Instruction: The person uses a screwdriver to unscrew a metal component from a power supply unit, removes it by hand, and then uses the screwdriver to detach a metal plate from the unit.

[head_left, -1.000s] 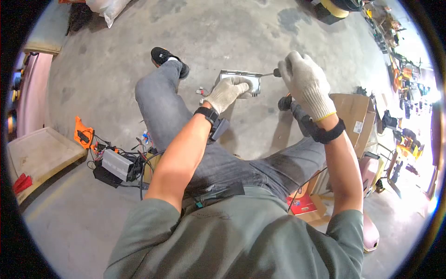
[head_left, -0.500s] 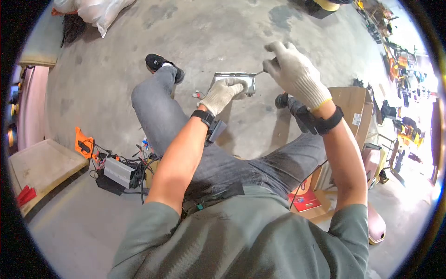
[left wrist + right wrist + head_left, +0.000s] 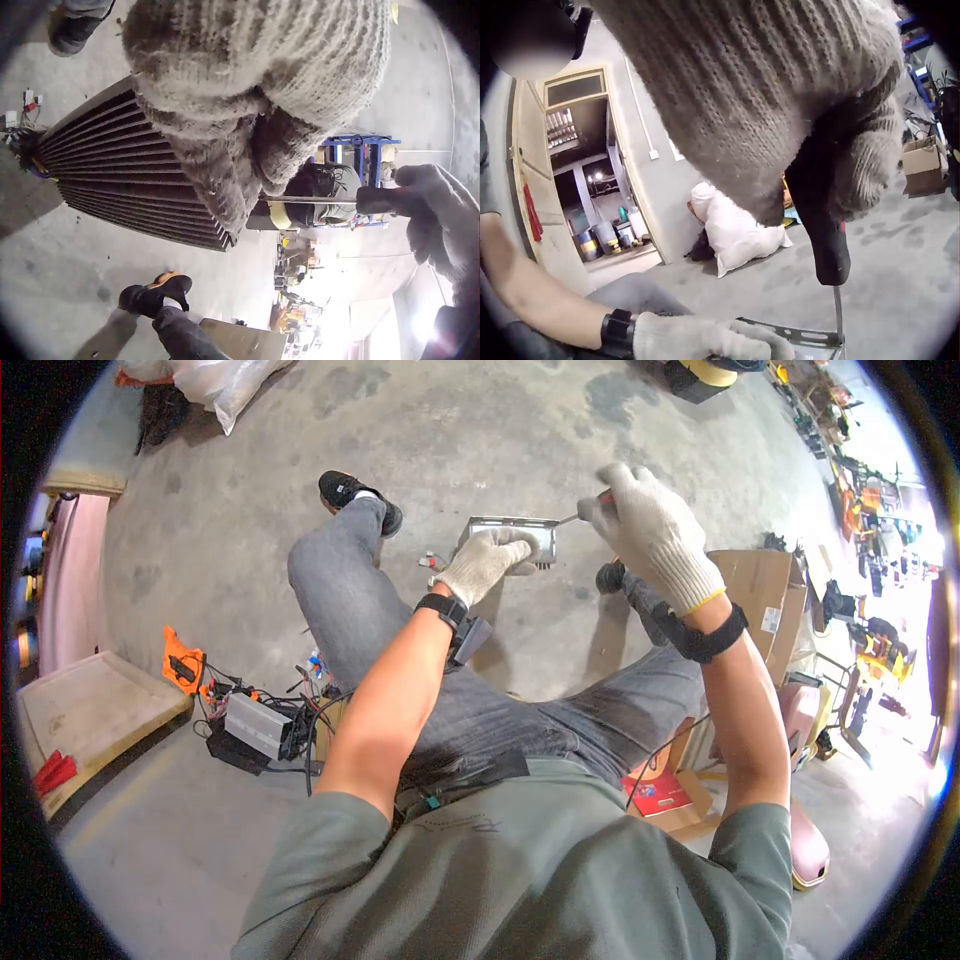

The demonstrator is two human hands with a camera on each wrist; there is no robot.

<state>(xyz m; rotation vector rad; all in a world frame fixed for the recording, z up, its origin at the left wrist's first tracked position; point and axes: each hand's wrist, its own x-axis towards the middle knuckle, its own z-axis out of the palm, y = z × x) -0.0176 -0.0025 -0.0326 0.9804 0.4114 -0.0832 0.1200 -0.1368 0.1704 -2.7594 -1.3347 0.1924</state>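
Both of our hands wear knitted off-white work gloves. Our left hand [image 3: 487, 560] curls its fingers over the near top edge of a grey finned metal box [image 3: 512, 537] that stands on the concrete floor [image 3: 520, 430] between our outstretched legs, and grips it there. From the left wrist, the box's dark ribbed side [image 3: 127, 180] runs out from under the gloved fingers [image 3: 225, 172].

Our right hand [image 3: 650, 530] is closed round the dark handle of a slim steel-shafted screwdriver [image 3: 580, 515], just to the right of the left hand. The shaft points from the right hand toward the box's right end, and its tip meets the box close beside the left fingers. In the right wrist view the black and red handle [image 3: 821, 240] hangs below the gloved fist, with the thin shaft going down to the box's rim [image 3: 795, 335].

Beyond the left hand lies our black shoe [image 3: 355, 495]. Right of the right hand stands a brown cardboard box [image 3: 765, 600]. Well to the left of the left arm, a tangle of wires with a small silver unit [image 3: 255, 725] rests on the floor.
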